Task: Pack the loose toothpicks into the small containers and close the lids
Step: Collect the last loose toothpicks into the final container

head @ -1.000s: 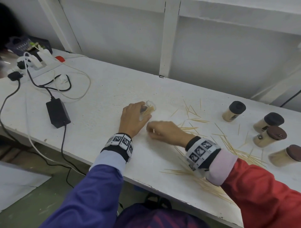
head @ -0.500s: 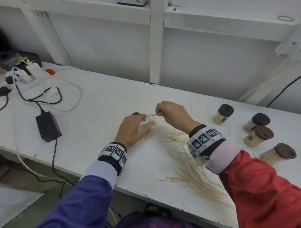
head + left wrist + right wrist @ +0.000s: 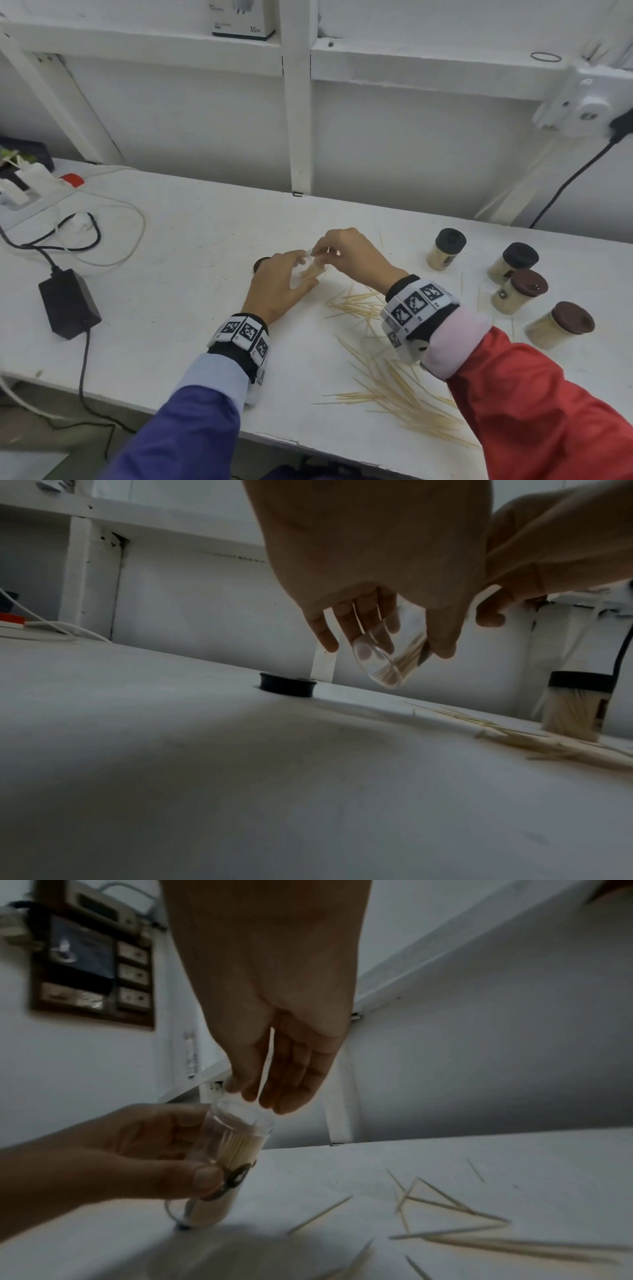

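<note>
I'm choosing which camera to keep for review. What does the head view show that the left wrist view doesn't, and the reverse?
Only the head view shows all four capped containers on the right and the black power adapter. Only the left wrist view shows the clear container's base raised off the table. Both show the left hand holding the clear container, the loose lid and scattered toothpicks.

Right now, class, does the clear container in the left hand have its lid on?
No: the clear container has an open mouth, and a dark lid lies on the table.
</note>
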A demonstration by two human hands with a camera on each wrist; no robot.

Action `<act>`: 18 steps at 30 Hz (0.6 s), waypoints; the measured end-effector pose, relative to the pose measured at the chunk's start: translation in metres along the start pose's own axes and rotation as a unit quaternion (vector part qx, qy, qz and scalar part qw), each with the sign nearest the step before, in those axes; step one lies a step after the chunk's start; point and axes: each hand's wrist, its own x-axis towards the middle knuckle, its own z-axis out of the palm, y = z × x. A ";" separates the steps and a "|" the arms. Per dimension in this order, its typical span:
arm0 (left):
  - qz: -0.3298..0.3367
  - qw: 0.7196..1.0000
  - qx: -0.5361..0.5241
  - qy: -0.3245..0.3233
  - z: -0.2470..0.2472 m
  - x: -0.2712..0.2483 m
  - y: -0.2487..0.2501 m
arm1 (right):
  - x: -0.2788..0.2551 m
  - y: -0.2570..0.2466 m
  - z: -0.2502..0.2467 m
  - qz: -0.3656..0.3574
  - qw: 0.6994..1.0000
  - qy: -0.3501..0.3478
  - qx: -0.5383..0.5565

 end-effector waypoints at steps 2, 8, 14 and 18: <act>-0.001 1.000 -0.004 -0.001 0.002 0.003 0.001 | 0.001 0.008 -0.005 0.027 0.996 0.064 0.064; -0.023 0.999 -0.024 0.010 0.009 0.006 -0.001 | 0.009 0.086 -0.011 0.301 0.953 0.028 -0.010; -0.028 0.999 -0.016 -0.013 0.015 0.007 0.003 | 0.011 0.098 0.013 0.337 0.931 -0.069 -0.123; -0.026 0.999 -0.010 -0.020 0.016 0.007 0.005 | 0.016 0.099 0.018 0.280 0.951 -0.052 -0.118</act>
